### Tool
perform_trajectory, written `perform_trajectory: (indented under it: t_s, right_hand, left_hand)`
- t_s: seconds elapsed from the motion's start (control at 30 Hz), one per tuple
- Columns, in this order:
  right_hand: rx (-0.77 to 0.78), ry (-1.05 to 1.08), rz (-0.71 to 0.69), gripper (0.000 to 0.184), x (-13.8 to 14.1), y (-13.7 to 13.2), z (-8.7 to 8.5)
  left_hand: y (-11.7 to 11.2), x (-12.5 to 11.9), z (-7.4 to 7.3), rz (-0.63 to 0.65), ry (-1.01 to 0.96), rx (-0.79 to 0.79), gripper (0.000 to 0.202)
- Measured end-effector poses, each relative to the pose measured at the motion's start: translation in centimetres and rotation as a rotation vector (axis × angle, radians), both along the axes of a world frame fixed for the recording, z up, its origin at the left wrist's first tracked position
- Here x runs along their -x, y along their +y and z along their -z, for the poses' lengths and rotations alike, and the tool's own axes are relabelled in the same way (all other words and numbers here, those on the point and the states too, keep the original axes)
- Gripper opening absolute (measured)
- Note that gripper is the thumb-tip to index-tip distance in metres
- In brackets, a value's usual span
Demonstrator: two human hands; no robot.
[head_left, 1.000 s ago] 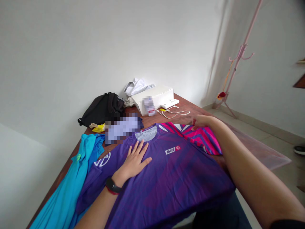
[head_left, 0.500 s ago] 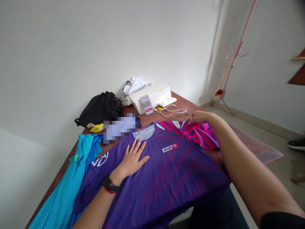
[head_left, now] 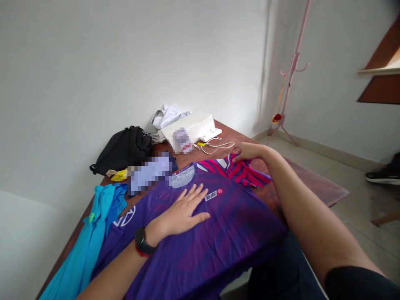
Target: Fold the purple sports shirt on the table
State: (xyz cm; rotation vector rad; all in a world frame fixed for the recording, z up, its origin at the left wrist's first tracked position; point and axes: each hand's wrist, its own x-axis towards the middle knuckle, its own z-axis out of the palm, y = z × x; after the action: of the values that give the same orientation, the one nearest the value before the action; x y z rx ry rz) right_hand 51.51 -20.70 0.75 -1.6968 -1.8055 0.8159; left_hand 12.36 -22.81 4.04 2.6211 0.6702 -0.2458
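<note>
A purple T-shirt (head_left: 215,246) with a "BIG" print lies front side up, its collar toward the wall and its hem hanging over the near table edge. My left hand (head_left: 179,212), with a black wristband, rests flat on the chest, fingers spread, just left of the print. At the far right shoulder, my right hand (head_left: 246,151) has its fingers bent and closed on the pink-and-purple striped sleeve; the fingertips are partly hidden. A turquoise garment (head_left: 84,241) lies along the left side, partly under the other sleeve.
On the wooden table (head_left: 237,132), toward the wall, are a black bag (head_left: 121,148), a white box (head_left: 190,127), a white cable (head_left: 220,146), a yellow item (head_left: 119,175) and a blurred-out bluish packet (head_left: 150,175). Beyond the table stands a pink coat rack (head_left: 292,79).
My left hand has slid rightward across the chest toward the print. The striped sleeve under my right hand looks more folded in. The view has turned slightly right.
</note>
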Motion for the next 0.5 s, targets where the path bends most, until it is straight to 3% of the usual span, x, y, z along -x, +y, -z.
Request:
perform_trajectory:
  t_s: [0.07, 0.13, 0.23, 0.3, 0.4, 0.5]
  right_hand:
    - [-0.044, 0.087, -0.024, 0.039, 0.7, 0.0, -0.3]
    - [-0.079, 0.19, -0.03, 0.039, 1.5, 0.1, -0.5]
    - [-0.073, 0.363, -0.014, 0.04, 2.5, 0.4, -0.4]
    - [-0.053, 0.442, -0.034, 0.039, 3.1, 0.6, -0.2]
    - [-0.031, 0.489, -0.073, 0.035, 3.9, 0.9, 0.1]
    - [0.031, 0.509, -0.066, 0.036, 4.7, 0.9, 0.1]
  left_hand:
    - [-1.3, -3.0, -1.0, 0.084, -0.092, 0.187, 0.079]
    - [-2.1, -6.0, -1.2, 0.067, -0.226, 0.438, 0.079]
    - [-2.1, -10.0, -0.6, -0.149, -0.453, 0.955, 0.067]
    - [-1.4, -11.8, -0.1, -0.331, -0.603, 1.181, 0.058]
    - [-0.2, -13.1, 0.5, -0.524, -0.709, 1.36, 0.044]
    - [0.6, -13.1, 0.8, -0.592, -0.697, 1.458, 0.033]
